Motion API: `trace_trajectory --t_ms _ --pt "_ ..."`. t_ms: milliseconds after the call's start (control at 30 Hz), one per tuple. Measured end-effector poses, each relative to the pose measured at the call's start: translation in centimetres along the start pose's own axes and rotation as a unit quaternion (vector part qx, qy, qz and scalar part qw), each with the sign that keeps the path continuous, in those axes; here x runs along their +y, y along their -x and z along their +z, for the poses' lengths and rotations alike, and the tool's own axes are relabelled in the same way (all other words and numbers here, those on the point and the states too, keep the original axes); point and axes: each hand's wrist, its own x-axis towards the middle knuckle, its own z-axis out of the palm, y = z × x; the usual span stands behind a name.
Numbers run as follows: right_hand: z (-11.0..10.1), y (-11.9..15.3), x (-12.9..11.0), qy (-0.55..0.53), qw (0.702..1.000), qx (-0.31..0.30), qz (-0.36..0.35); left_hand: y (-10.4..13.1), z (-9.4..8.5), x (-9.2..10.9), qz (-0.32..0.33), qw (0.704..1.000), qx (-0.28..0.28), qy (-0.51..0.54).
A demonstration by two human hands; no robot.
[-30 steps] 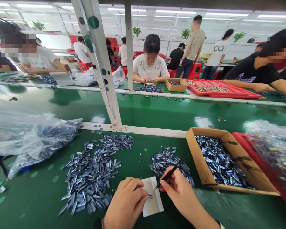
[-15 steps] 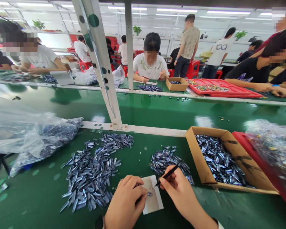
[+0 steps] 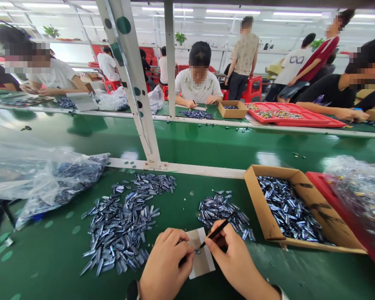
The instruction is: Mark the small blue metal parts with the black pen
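Note:
My left hand [image 3: 168,262] is closed at the left edge of a small pale card [image 3: 203,262], its thumb and fingertips pinching one end of a small shiny piece [image 3: 198,251] over the card. A slim black tool [image 3: 218,229] is gripped in my right hand [image 3: 234,258], and its pointed tip meets the piece. Dark bluish, glossy pieces form a large pile [image 3: 118,233] left of my hands. A smaller pile [image 3: 223,208] lies just beyond my right hand, which hides part of it.
An open cardboard box [image 3: 256,200] of similar pieces stands at the right, beside a red tray [image 3: 323,187] under a filled plastic bag [image 3: 359,191]. Another plastic bag [image 3: 50,183] lies left. A slanted metal post [image 3: 134,83] rises ahead; several people sit or stand beyond.
The black tool's tip has moved left onto the small piece, with my right hand following slightly. In the background, a person in red has come further into view at the right.

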Motion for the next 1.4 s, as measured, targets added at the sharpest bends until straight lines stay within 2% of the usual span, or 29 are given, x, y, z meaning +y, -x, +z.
trace_trajectory --t_ms 367,567,733,967,1133,1333,1400 --pt "-0.01 0.13 0.19 0.027 0.999 -0.013 -0.018 0.00 0.01 0.03 0.008 1.000 -0.001 -0.010" --pt "-0.14 0.23 -0.13 0.034 0.999 -0.001 -0.029 0.10 -0.33 0.06 0.054 0.996 -0.035 -0.056" --pt "-0.15 0.24 -0.24 0.037 0.999 -0.002 -0.029 0.29 -0.39 -0.15 0.066 0.992 -0.052 -0.091" --pt "-0.20 0.23 -0.15 0.024 0.999 -0.017 -0.035 0.20 -0.22 0.10 0.092 0.985 -0.054 -0.133" --pt "-0.35 0.23 -0.01 0.024 0.998 0.000 -0.058 0.18 -0.07 0.60 0.093 0.981 -0.070 -0.158" --pt "-0.04 0.37 0.33 0.024 0.997 0.010 -0.070 0.47 0.35 0.76 0.100 0.982 -0.070 -0.147" --pt "-0.14 0.18 0.50 0.010 0.997 0.031 -0.074 0.61 0.29 0.65 0.092 0.985 -0.057 -0.137"
